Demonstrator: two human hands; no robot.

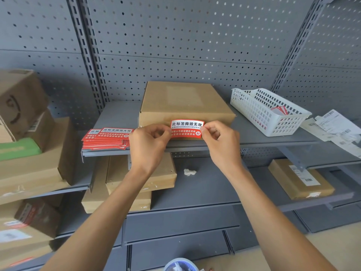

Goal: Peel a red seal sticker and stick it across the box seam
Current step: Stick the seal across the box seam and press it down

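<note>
The left hand (148, 139) and the right hand (218, 137) each pinch one end of the red seal sticker (186, 129). It lies sideways between them, right in front of the box (185, 102) on the shelf (254, 138).

The grey shelf (254, 139) carries a cardboard box (185, 102), a sticker stack (106, 138) and a white basket (267, 112).
</note>
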